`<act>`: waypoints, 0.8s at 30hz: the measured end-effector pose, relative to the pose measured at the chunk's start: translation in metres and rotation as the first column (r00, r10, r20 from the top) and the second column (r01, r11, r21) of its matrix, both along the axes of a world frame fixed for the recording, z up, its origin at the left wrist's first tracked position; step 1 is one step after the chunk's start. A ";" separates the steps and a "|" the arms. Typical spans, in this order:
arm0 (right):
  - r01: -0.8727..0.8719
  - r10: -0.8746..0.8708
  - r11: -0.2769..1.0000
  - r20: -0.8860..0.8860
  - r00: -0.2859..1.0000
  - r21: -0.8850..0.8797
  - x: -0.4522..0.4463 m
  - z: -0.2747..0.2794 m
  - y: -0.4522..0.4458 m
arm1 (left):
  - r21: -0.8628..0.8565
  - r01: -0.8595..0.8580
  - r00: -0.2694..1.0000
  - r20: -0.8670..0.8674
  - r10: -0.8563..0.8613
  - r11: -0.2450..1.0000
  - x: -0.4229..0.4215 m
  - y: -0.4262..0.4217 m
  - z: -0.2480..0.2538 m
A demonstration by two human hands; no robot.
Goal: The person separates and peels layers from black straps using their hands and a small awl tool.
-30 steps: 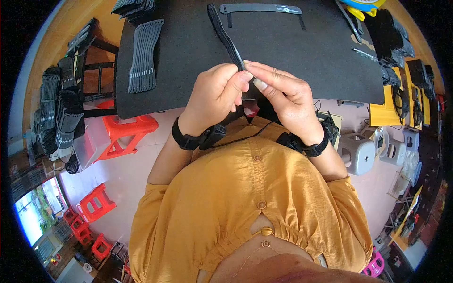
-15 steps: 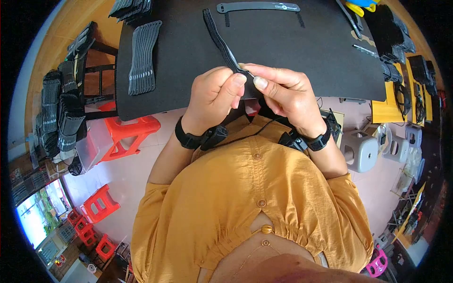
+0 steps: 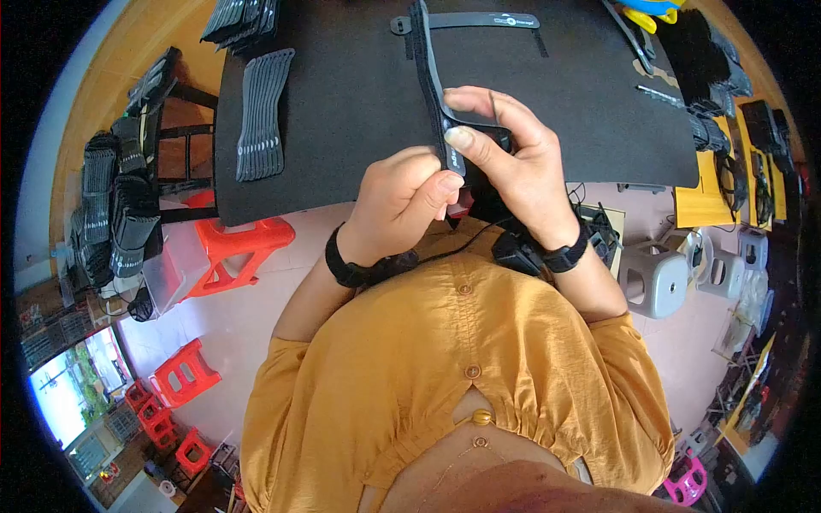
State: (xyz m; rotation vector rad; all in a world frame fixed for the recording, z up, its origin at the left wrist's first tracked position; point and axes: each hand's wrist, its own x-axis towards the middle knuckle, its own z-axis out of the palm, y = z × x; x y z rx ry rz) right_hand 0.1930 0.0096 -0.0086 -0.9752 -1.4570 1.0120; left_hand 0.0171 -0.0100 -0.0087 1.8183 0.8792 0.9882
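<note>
The strap (image 3: 424, 73) was not yet laid down.
Left hand (image 3: 404, 198) gripped its near end, right hand (image 3: 523, 162) pinched farther up, over the bench's (image 3: 351, 107) near edge; stacked straps (image 3: 264, 120) lay by the left edge.

Left hand (image 3: 398, 201) curled, thumb (image 3: 438, 191) extended; right hand (image 3: 522, 167) higher, fingers (image 3: 506, 109) bent opposite thumb; forearms (image 3: 312, 295) angled inward.

Before me, my black tabletop (image 3: 351, 94) bears a fanned row of grey straps (image 3: 263, 115) on the left and, farther off, one printed strap (image 3: 479, 20) lying crosswise.
</note>
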 end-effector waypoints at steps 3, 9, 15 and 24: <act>0.079 -0.078 0.992 -0.011 0.997 0.100 -0.002 -0.005 0.005 | -0.021 0.029 1.000 -0.008 -0.029 0.999 -0.001 -0.001 -0.002; 0.099 -0.133 0.933 0.075 0.988 0.345 -0.001 -0.010 0.004 | -0.633 0.366 0.789 0.600 0.134 0.682 0.006 0.008 -0.005; 0.075 -0.090 0.977 0.066 0.994 0.201 -0.006 -0.013 -0.001 | -0.654 0.506 0.781 0.624 0.022 0.562 0.003 0.018 0.000; 0.227 -0.294 0.950 -0.373 0.880 -0.213 0.038 0.006 0.033 | -0.802 0.358 0.846 0.062 -0.529 0.478 -0.010 0.004 0.002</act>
